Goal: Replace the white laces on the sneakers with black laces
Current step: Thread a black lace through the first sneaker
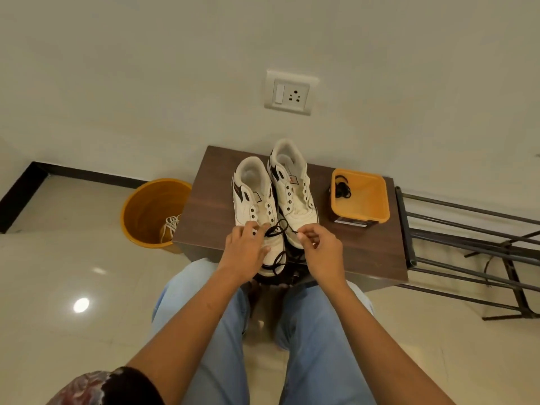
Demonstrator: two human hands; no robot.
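Note:
Two white sneakers with black side marks stand toes toward me on a dark wooden table (210, 185). The left sneaker (254, 197) and the right sneaker (293, 185) both show bare eyelets. A black lace (279, 229) loops over the left sneaker's toe and trails down toward the table's near edge. My left hand (245, 249) rests on the left sneaker's toe, fingers at the lowest eyelets. My right hand (318, 247) pinches one end of the black lace just in front of the right sneaker's toe.
An orange square tub (369, 200) at the table's right holds another coiled black lace (342, 188). On the floor to the left, an orange bucket (146, 211) contains white laces (171, 226). A metal rack (467, 247) stands to the right; a wall socket is above.

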